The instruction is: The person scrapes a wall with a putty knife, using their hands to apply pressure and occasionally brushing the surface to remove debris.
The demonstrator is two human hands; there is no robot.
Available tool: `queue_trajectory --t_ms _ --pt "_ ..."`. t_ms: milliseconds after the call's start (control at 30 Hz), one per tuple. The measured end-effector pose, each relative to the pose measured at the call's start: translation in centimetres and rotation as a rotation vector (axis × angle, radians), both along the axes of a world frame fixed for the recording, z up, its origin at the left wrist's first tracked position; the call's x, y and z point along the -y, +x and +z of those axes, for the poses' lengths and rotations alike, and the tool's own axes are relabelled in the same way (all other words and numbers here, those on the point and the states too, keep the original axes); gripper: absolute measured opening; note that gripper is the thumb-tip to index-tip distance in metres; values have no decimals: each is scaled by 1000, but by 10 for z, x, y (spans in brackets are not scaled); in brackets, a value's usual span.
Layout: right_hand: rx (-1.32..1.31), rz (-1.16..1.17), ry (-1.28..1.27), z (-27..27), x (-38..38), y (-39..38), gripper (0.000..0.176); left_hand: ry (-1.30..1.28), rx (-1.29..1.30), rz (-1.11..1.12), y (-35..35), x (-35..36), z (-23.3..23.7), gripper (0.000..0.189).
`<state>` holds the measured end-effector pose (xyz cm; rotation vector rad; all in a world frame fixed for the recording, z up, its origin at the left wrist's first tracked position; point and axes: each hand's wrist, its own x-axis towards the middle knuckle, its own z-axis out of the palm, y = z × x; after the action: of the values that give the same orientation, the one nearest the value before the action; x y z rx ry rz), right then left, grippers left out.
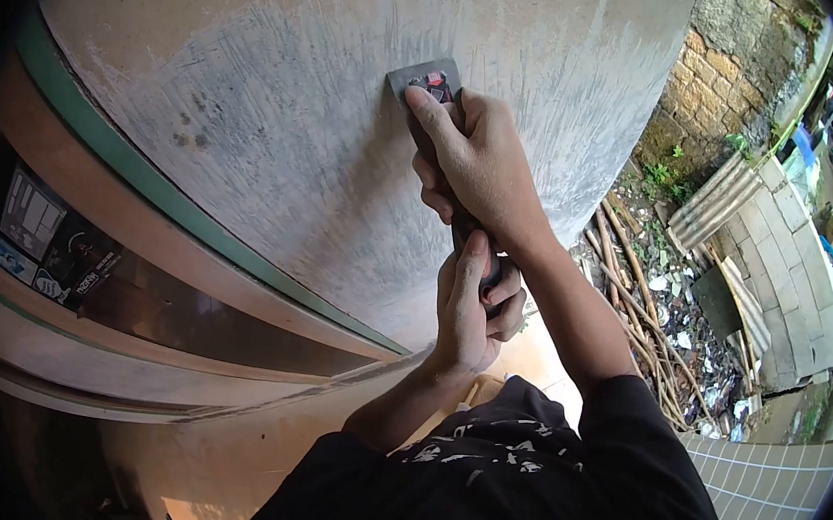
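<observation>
A scraper (441, 72) with a flat metal blade and a dark handle rests with its blade edge against a scratched, grey-white wall (299, 131). My right hand (480, 157) is wrapped round the upper handle, its thumb on the blade near a red and black label. Lower down, my left hand (472, 305) grips the end of the same handle, fingers curled round it. The handle between the hands is partly covered by my fingers. Dark spots mark the wall to the left.
A green-edged window frame (137, 166) with stickers on its pane (33, 226) runs along the left. To the right are bamboo poles (631, 299), scattered rubbish, a block wall (773, 262), corrugated sheets (719, 202) and a tiled surface (762, 498).
</observation>
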<state>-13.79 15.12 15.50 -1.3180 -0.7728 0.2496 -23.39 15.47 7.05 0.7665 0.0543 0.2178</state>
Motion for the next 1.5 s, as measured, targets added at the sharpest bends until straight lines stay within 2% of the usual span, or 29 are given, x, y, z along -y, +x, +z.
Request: queue_trajectory --t_ms 133,300,433,500,600,667,700,733,800,833,900,967,1067,1133,1200,1267,1300,1333,1400,1433,1467,1500 --pt "83 2 8 21 -1 10 42 88 130 -55 14 -8 16 41" --pt "214 -42 100 21 -7 18 41 60 92 123 26 -5 14 42" --pt "240 -152 144 -15 -18 19 39 229 87 253 33 -23 -32 32" --pt "224 -192 102 -37 -15 11 37 625 112 622 34 -20 -57 32" --pt "3 3 -38 -60 3 3 35 603 -54 449 13 -16 -71 41" --pt "41 72 -100 -76 22 -4 34 205 -71 304 2 -13 -91 51" --pt "79 136 -167 -84 32 -7 35 47 -69 131 -2 -16 -92 57" --pt "75 141 -168 -93 44 -10 35 -8 -69 84 -5 -9 -83 54" --pt "196 247 -179 -110 67 -11 34 -176 231 -206 -3 -20 -106 52" --pt "189 254 -182 -118 76 -9 34 -276 298 -321 -1 -18 -105 51" --pt "-6 477 -172 -129 92 -2 32 -207 260 -303 5 -11 -105 52" --pt "-30 461 -173 -130 107 3 32 -91 117 -243 9 2 -100 54" --pt "-126 445 -155 -128 127 11 29 -282 117 -326 18 21 -101 62" --pt "-64 435 -269 -122 140 15 29 -198 89 -286 25 32 -95 64" --pt "-125 418 -260 -128 147 18 31 -293 124 -309 33 42 -99 67" --pt "-312 321 -199 -130 153 20 33 -145 -77 -231 36 52 -84 68" --pt "-303 322 -162 -120 158 23 31 -63 -184 -146 36 61 -67 63" --pt "-374 282 -183 -112 163 26 33 95 -137 -189 38 57 -84 65" --pt "-247 169 4 -114 164 33 28 579 -44 -403 37 42 -79 63" --pt "-249 117 125 -122 162 38 23 739 -140 -461 37 38 -68 54" --pt "-325 73 172 -121 164 42 22 915 -199 -436 37 38 -51 42" --pt "-353 107 114 -114 170 44 19 1100 -163 -393 38 34 -39 38"
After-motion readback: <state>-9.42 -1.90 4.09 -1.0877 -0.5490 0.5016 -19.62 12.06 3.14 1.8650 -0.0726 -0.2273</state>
